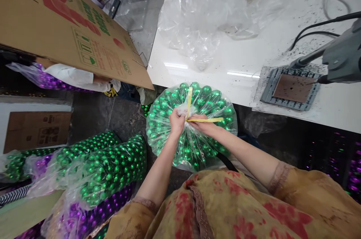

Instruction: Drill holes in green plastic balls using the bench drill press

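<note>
A clear plastic bag full of shiny green balls (208, 100) rests in front of me, against the edge of a white table (254, 62). My left hand (176, 120) is closed around the gathered neck of the bag. My right hand (201, 124) pinches a yellow tape strip (207, 120) that runs out to the right. A second end of the tape (189, 100) sticks up from the neck. Both forearms come out of yellow patterned sleeves.
Filled bags of green balls (113, 167) and purple balls (93, 212) lie at lower left. A large cardboard sheet (70, 24) leans at upper left. On the table lie empty clear plastic bags (208, 17), a grey machine with cables (341, 55) and a grey pad (293, 88).
</note>
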### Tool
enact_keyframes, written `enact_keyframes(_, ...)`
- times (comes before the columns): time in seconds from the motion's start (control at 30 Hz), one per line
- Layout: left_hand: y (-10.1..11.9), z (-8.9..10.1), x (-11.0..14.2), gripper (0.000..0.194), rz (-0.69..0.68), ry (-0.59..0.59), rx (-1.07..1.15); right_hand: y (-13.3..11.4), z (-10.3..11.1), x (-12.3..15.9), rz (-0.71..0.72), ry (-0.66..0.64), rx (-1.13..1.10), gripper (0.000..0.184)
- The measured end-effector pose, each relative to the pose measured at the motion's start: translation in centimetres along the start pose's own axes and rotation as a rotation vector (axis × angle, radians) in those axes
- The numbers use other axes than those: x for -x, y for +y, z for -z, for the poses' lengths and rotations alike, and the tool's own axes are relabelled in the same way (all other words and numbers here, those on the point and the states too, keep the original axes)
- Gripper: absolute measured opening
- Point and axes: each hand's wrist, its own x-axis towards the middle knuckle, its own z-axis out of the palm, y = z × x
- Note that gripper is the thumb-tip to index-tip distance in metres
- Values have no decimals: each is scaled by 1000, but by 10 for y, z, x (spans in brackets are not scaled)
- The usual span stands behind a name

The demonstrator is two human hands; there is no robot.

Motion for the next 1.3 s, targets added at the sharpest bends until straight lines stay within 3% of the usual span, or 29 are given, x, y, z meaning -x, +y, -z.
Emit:
enact_keyframes(0.23, -3, -5, 1, 16, -7, -47, 38, 3, -2, -11, -30, -15, 45, 15)
enact_keyframes(0.37, -5, 0, 2, 32, 54, -45, 123, 0, -9, -1, -73, 56, 63, 14)
enact_keyframes(0.47, -7, 11, 11, 44, 107, -128, 184, 0, -14, 4, -97, 113, 67, 12)
enact_keyframes(0.53, -10, 20, 22, 42, 18, -122, 100, 1, -17, 6, -108, 138, 65, 12)
enact_keyframes(0.6, -14, 25, 33, 27, -190, -111, -125, 2, -19, 8, -113, 148, 53, 13)
enact_keyframes(0.67, -17, 26, 41, 12, -370, -160, -351, 3, -18, 10, -114, 149, 32, 13)
enact_keyframes(0.73, -21, 24, 44, 15, -435, -226, -448, 2, -16, 12, -116, 147, 3, 13)
enact_keyframes(0.83, -25, 19, 40, 34, -401, -219, -413, 0, -10, 17, -146, 158, -41, 20)
enact_keyframes(0.93, -27, 16, 31, 38, -334, -227, -337, -4, -6, 22, -222, 187, -78, 33)
enact_keyframes(1.07, -29, 12, 23, 46, -286, -292, -294, -10, -5, 23, -350, 189, -105, 38)
enact_keyframes(1.2, -33, 8, 21, 48, -268, -299, -213, -14, -6, 17, -457, 112, -87, 44)
enact_keyframes(1.3, -34, 6, 20, 44, -230, -272, -188, -15, -3, 14, -444, 14, -114, 40)
